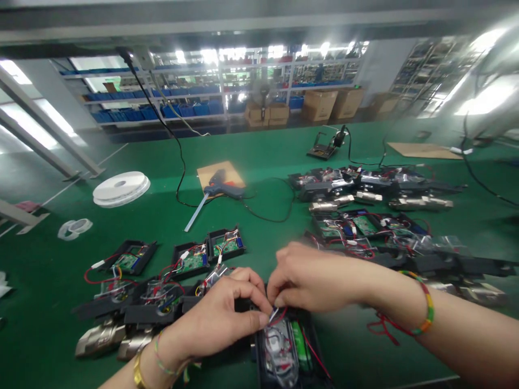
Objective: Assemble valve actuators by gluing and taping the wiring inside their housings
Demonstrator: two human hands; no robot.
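A black housing (262, 373) lies in front of me at the lower middle of the view. Inside it sit a clear plastic module (279, 346) and a green cylinder (300, 346) that looks like a battery, with red wires beside them. Over the top end of the housing, my left hand (227, 310) pinches thin wires (274, 314) between thumb and forefinger. Close against it, my right hand (312, 278) is closed with its fingertips on the same wires. Whatever lies right under the fingertips is hidden.
Opened black units with green circuit boards (192, 260) and metal fittings (99, 340) lie at left; more units (365, 224) fill the right. Behind are a glue gun (223, 186) on a brown sheet, white reels (121, 186), a small black stand (326, 146) and trailing cables.
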